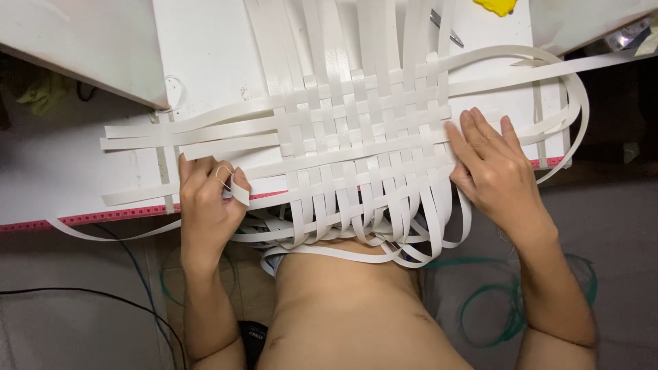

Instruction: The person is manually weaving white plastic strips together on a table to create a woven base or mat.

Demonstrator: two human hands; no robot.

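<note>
A flat mat of interwoven white strips lies on a white table, its loose ends hanging over the near edge toward my body. My left hand pinches the end of one horizontal white strip at the mat's left side, near the table edge. On the mat's right edge rests my right hand, fingers spread flat and pressing the strips down. Long strip ends stick out to the left, and others loop around on the right.
A pink measuring strip runs along the table's near edge. A yellow object and a metal tool lie at the far side. A black cable and green wire lie on the floor below.
</note>
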